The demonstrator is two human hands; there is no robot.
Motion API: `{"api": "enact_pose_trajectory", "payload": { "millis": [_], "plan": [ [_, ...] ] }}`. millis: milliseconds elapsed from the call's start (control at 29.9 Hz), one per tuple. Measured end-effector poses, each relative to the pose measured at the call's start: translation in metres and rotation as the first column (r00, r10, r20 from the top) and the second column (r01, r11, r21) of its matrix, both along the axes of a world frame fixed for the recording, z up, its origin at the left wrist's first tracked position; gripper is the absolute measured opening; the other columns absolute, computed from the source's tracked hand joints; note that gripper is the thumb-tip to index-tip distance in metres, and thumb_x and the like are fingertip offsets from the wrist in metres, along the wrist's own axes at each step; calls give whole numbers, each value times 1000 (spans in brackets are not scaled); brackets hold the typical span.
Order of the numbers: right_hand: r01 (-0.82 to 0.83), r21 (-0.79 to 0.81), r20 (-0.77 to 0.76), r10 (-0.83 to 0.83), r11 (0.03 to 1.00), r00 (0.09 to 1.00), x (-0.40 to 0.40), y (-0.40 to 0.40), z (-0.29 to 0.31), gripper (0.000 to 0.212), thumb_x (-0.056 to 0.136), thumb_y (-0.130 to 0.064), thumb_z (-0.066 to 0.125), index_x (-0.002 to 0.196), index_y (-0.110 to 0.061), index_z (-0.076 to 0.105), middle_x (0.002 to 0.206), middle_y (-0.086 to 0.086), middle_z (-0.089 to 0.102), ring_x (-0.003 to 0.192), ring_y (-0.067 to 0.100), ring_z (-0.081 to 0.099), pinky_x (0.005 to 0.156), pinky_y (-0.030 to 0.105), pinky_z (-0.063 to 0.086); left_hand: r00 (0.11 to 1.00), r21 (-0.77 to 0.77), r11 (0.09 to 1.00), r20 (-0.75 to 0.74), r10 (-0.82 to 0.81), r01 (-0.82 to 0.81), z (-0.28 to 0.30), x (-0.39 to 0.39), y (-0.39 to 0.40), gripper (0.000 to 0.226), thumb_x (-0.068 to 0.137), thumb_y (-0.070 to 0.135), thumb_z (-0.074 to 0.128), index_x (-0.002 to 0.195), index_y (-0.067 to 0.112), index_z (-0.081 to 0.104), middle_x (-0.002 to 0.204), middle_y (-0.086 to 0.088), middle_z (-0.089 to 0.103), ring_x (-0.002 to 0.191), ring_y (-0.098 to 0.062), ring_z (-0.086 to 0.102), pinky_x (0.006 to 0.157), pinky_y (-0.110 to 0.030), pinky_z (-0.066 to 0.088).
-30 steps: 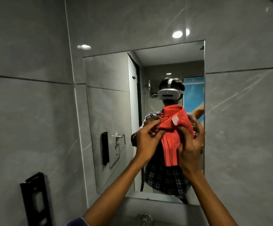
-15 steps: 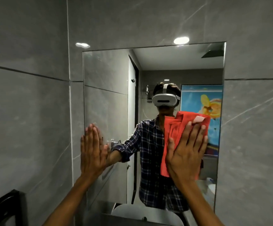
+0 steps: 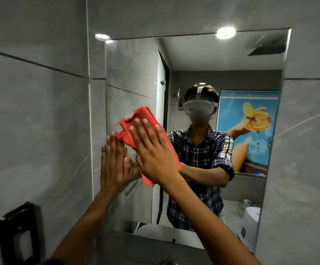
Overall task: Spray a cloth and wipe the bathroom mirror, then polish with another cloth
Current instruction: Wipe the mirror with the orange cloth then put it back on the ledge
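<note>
A frameless bathroom mirror [image 3: 132, 73] hangs on the grey tiled wall ahead of me. My right hand [image 3: 153, 153] lies flat with fingers spread, pressing a folded red cloth [image 3: 145, 117] against the left part of the glass. My left hand [image 3: 113, 165] rests flat and empty on the mirror's left edge, its fingertips touching the cloth's lower corner. Most of the cloth is hidden under my right hand. The mirror reflects a person in a checked shirt.
A black holder [image 3: 16, 232] is fixed to the left wall near the bottom. The sink rim and tap top [image 3: 166, 262] show at the bottom edge below the mirror. Grey tiles [image 3: 308, 150] fill the wall to the right.
My right hand slid the red cloth from the mirror's right half across to its left part, beside my left hand. A second ago both hands held the cloth bunched in front of the glass.
</note>
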State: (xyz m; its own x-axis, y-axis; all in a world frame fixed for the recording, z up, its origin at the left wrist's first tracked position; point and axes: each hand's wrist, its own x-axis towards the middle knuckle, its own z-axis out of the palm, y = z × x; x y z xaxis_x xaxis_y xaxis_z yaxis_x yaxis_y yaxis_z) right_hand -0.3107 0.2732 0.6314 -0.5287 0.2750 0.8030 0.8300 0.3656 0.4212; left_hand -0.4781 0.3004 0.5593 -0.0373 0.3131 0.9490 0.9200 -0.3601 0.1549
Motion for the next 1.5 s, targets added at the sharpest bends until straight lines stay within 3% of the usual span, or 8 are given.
{"api": "enact_pose_trajectory", "payload": {
  "millis": [200, 467, 634, 735, 868, 1035, 1235, 1503],
  "plan": [
    [167, 9, -363, -153, 986, 919, 140, -27, 24, 77, 102, -34, 38, 163, -8, -1, 172, 19, -7, 160, 33, -5, 130, 55, 4, 1000, -53, 998, 10, -18, 18, 0, -1, -12, 70, 100, 28, 23, 162, 10, -6, 173, -13, -5, 160, -32, 3, 127, -60, 14],
    [293, -80, -948, -163, 953, 272, 111, -34, 95, 67, 109, -43, 24, 163, -7, 6, 171, 22, 7, 159, 40, 6, 129, 56, 12, 999, -76, 996, 20, -40, 42, -5, 9, -11, 71, 100, 31, 24, 161, 7, -4, 173, -14, -4, 161, -31, 3, 127, -60, 16],
    [209, 78, -741, -83, 975, 666, 42, -20, 108, 71, 106, -38, 32, 163, -4, 8, 171, 22, 2, 159, 39, 3, 130, 54, 4, 999, -51, 998, -4, -33, 33, 2, 7, -4, 72, 99, 31, 26, 161, 5, 0, 173, -16, -1, 160, -32, 4, 128, -56, 14],
    [24, 91, -157, -9, 996, 987, 14, -7, 93, 77, 103, -37, 39, 163, -6, 2, 171, 18, -10, 160, 33, -7, 130, 51, -7, 999, -29, 999, -23, -34, 34, 0, 2, -2, 71, 100, 30, 26, 161, 3, 4, 172, -16, 1, 160, -32, 6, 128, -56, 13],
    [6, 92, 282, -32, 996, 959, 47, -3, 85, 81, 99, -39, 42, 164, -14, 2, 173, 12, -3, 161, 29, -7, 130, 52, 2, 999, 25, 999, -25, -25, 26, 1, 3, -4, 70, 100, 29, 27, 162, 5, 5, 172, -14, 3, 160, -30, 7, 128, -55, 14],
    [141, 146, -162, -117, 979, 980, 141, -18, 93, 90, 96, -39, 43, 161, -13, -14, 172, 15, -10, 160, 29, -7, 130, 55, 5, 1000, -32, 999, -15, -22, 22, -1, 3, -5, 71, 99, 30, 27, 160, -1, 8, 172, -18, 4, 160, -33, 8, 127, -60, 17],
    [324, 90, -715, -165, 942, 679, 225, -40, 155, 78, 101, -30, 39, 163, -9, -4, 172, 19, -5, 160, 34, -4, 129, 57, 9, 1000, -53, 999, -24, -16, 14, 1, 5, -7, 72, 99, 32, 26, 161, 1, 5, 172, -17, 1, 160, -33, 8, 127, -58, 15],
    [330, 150, -773, -98, 932, 627, 121, -32, 189, 76, 99, -26, 36, 161, 0, 2, 170, 27, 4, 159, 41, 4, 130, 52, 5, 999, -23, 999, -16, -33, 33, 1, 12, -5, 73, 98, 32, 27, 161, 1, 6, 173, -16, 3, 160, -32, 8, 131, -48, 6]
  ]
}}
